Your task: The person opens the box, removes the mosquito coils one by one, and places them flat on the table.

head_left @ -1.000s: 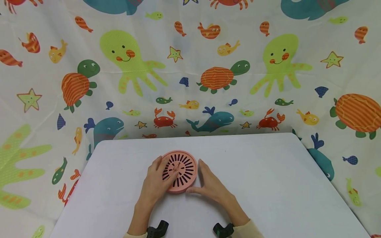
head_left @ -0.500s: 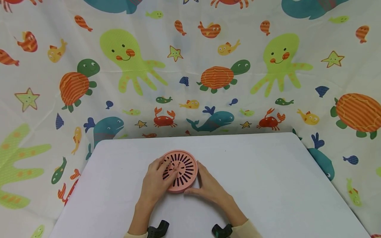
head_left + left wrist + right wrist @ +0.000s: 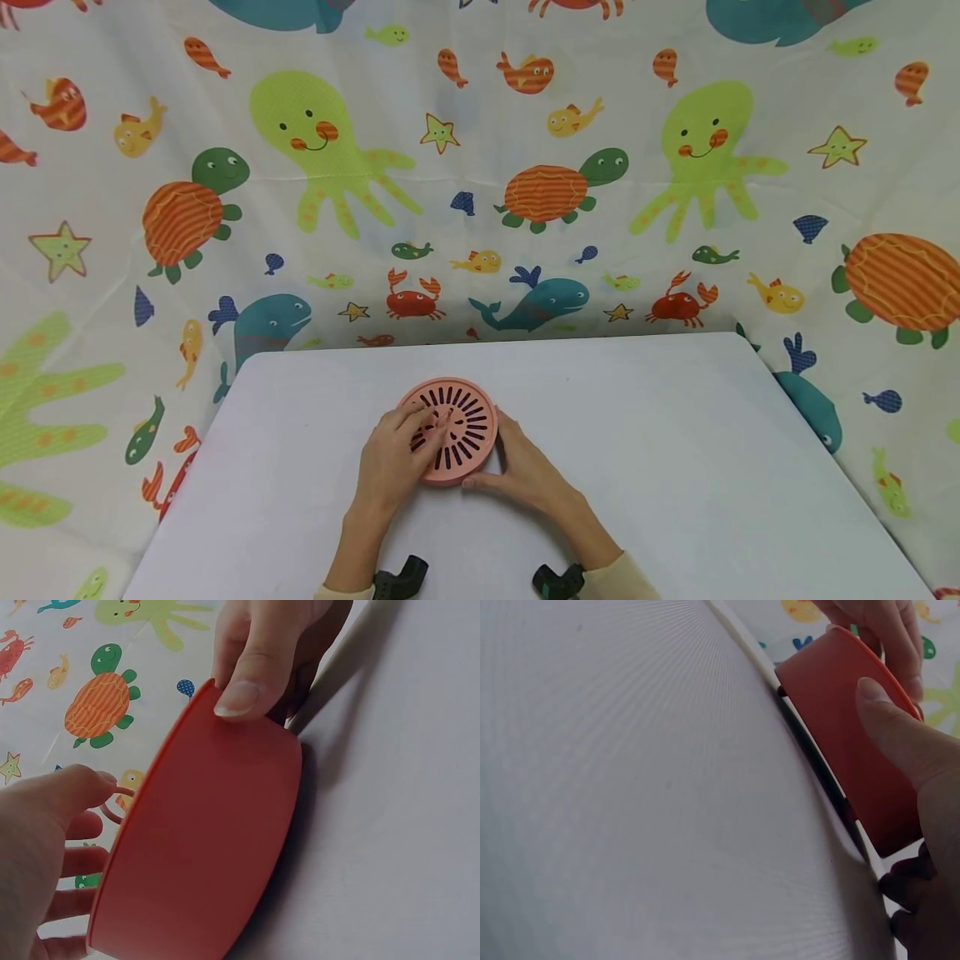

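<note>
A round pink mosquito coil box (image 3: 459, 443) with a slotted lid sits on the table, left of the middle in the head view. My left hand (image 3: 384, 467) lies over the lid's left side, its thumb and fingers meeting at the centre. There it pinches a small ring handle (image 3: 111, 815), seen in the left wrist view. From the right, my right hand (image 3: 531, 468) grips the box's side, thumb at the front and fingers round the far side. The right wrist view shows that thumb (image 3: 889, 720) flat against the smooth side wall (image 3: 840, 735).
The white table (image 3: 660, 467) reaches out on both sides of the box. Behind it hangs a cloth (image 3: 480, 200) printed with sea animals. Black wrist mounts (image 3: 401, 577) sit near both sleeves (image 3: 618, 579).
My left fingers have drawn inward to the lid's centre, uncovering its left rim. My right hand has shifted slightly left, closing up to the box's side. The box stays in place.
</note>
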Available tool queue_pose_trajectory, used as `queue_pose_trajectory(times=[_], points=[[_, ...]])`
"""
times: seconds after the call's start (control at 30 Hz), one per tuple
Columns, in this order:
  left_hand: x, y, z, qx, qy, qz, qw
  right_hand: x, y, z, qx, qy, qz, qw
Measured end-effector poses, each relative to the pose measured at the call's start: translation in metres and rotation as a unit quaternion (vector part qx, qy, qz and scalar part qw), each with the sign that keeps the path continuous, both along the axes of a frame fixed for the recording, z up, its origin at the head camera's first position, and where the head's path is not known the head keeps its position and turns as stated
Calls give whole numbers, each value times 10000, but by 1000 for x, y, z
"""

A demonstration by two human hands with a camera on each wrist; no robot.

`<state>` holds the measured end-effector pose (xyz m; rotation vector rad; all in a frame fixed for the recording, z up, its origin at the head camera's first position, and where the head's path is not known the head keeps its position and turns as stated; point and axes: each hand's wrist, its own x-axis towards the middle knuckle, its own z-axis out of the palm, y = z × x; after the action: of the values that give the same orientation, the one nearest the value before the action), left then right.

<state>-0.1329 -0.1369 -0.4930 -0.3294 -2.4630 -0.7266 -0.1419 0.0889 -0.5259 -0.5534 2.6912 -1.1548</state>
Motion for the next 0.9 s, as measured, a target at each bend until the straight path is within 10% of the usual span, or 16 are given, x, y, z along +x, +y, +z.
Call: queue_pose_trajectory(times=[0.4, 0.9], points=[[-2, 4, -2, 43, 728, -390, 9966, 0, -2, -2, -31, 32, -16, 10000], [-1, 11, -5, 100, 632, -236, 9977, 1, -3, 0, 54, 40, -85, 9999]])
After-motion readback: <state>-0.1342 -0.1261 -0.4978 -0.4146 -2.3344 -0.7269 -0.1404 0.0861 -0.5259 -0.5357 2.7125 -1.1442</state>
